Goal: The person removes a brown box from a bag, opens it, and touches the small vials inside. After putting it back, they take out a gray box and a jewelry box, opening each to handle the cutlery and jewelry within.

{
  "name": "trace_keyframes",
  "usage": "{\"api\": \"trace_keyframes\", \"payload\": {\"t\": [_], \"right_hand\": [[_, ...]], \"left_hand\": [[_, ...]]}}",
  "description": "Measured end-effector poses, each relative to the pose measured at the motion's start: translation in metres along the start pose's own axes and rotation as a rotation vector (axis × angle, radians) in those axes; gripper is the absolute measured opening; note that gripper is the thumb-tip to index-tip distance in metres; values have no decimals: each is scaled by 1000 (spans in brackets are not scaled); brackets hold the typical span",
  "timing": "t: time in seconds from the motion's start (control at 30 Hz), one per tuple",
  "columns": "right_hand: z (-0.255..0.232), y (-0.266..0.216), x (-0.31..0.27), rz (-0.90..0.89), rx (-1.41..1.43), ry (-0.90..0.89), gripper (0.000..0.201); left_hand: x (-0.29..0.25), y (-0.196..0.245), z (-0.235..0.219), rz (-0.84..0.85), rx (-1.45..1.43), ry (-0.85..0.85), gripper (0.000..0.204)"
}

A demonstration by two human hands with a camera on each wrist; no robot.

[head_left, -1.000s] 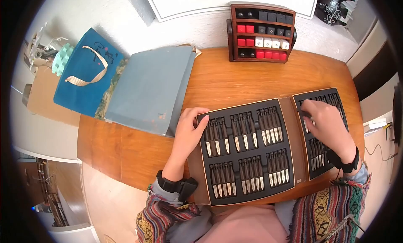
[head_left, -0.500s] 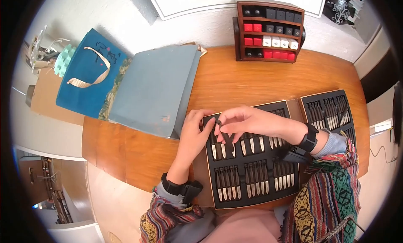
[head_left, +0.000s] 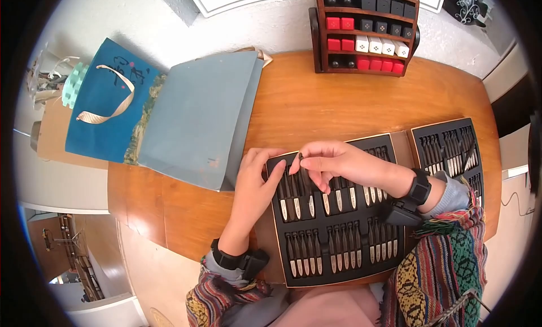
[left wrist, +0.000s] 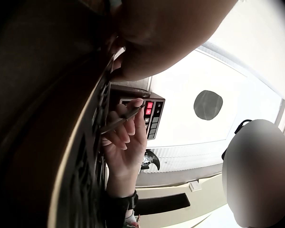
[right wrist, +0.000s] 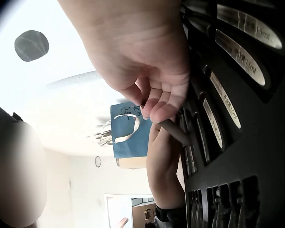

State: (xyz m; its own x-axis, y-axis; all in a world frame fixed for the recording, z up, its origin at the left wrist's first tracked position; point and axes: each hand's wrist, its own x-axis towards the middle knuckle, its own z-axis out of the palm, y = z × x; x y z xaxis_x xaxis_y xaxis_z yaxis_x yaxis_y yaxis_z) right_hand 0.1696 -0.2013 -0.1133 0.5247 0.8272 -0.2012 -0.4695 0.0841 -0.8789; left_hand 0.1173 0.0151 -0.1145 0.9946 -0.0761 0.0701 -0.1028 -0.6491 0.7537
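Observation:
My right hand (head_left: 333, 161) pinches the top end of a slim dark vial (right wrist: 175, 132) between thumb and fingertips. That vial slants down, its lower end at the upper-left group of slots in the black tray (head_left: 280, 252). Rows of similar dark vials (head_left: 344, 251) with pale labels lie in the tray; some labels read 1.5ml in the right wrist view. At the tray's upper-left corner rests my left hand (head_left: 257, 174), thumb on the edge. The left wrist view shows the pinched vial (left wrist: 121, 120) beyond the tray's rim.
The second tray (head_left: 418, 136) of the hinged case lies right, also with vials. A blue gift bag (head_left: 107, 110) and a grey-blue folder-like case (head_left: 195, 121) stand left. Behind is a wooden rack (head_left: 319, 64) of red, white and black blocks on the wooden table (head_left: 288, 95).
My right hand moved left from the right-hand tray to the left tray's upper-left group, bringing a vial; that vial now sits lower and more upright. My left hand stays at the corner.

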Motion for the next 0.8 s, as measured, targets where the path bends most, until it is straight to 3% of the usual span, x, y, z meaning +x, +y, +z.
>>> {"api": "trace_keyframes", "payload": {"t": [0.8], "right_hand": [[-4,-2,-1,23,-49,-10,27]], "left_hand": [[-1,1,0,-21,-4,-8,21]]}}
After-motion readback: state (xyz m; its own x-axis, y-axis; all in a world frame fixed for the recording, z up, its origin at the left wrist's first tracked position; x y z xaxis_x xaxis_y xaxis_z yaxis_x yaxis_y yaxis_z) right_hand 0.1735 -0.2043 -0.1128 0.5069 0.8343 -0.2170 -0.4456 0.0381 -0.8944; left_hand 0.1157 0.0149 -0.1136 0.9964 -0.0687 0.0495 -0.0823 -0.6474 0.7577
